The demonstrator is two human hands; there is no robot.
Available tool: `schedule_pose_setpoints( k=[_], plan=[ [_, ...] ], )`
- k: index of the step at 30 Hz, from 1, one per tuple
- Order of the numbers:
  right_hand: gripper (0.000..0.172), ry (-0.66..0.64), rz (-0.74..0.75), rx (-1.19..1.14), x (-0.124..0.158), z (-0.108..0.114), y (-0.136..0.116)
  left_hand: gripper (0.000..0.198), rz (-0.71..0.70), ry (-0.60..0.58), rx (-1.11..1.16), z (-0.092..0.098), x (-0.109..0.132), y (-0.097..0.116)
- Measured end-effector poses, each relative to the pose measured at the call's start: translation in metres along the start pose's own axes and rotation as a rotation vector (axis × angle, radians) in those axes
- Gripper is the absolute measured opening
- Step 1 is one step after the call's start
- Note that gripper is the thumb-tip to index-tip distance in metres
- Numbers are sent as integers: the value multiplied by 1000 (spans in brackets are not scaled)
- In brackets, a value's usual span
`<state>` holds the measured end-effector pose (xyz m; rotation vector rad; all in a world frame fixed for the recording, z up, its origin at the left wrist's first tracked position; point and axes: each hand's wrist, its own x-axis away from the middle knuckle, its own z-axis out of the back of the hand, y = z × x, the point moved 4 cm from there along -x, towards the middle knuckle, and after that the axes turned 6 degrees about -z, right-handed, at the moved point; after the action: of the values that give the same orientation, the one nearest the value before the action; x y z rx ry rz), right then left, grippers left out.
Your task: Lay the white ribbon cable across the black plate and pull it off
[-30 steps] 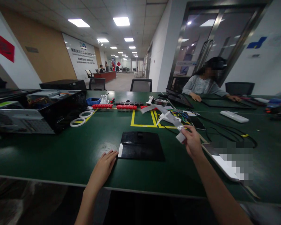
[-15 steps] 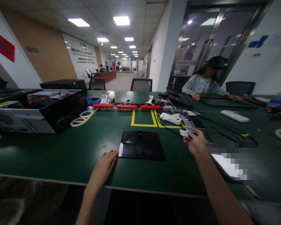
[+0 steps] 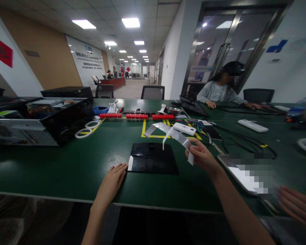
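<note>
Green surface (image 3: pixel 66 163) fills the view, with one black panel (image 3: pixel 153 158) flat at its middle. Half a second ago the right hand (image 3: pixel 202 157) held the film strip (image 3: pixel 168 131) bunched farther right. Now it sits further left, pinching one end, and the single strip stretches away leftward above the panel's far edge. The left hand (image 3: pixel 113 182) stays flat, fingers loosely spread, fingertips at the panel's left edge. Three red blocks (image 3: pixel 137 116) and two white rings (image 3: pixel 84 132) lie beyond.

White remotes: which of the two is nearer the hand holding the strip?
The remote just beyond the right hand and its strip, by the yellow lines; the other remote lies far off to the right.
</note>
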<state>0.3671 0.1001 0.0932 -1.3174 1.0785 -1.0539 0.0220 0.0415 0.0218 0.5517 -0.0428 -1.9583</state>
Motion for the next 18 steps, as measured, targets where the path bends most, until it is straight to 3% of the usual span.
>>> schedule_pose_setpoints(
  k=[9, 18],
  plan=[
    [35, -301, -170, 42, -4, -13, 20, 35, -3, -26, 1, -4, 0, -4],
    [35, -276, -161, 319, -15, -23, 33, 36, 4, -27, -5, -6, 0, -5]
  ],
)
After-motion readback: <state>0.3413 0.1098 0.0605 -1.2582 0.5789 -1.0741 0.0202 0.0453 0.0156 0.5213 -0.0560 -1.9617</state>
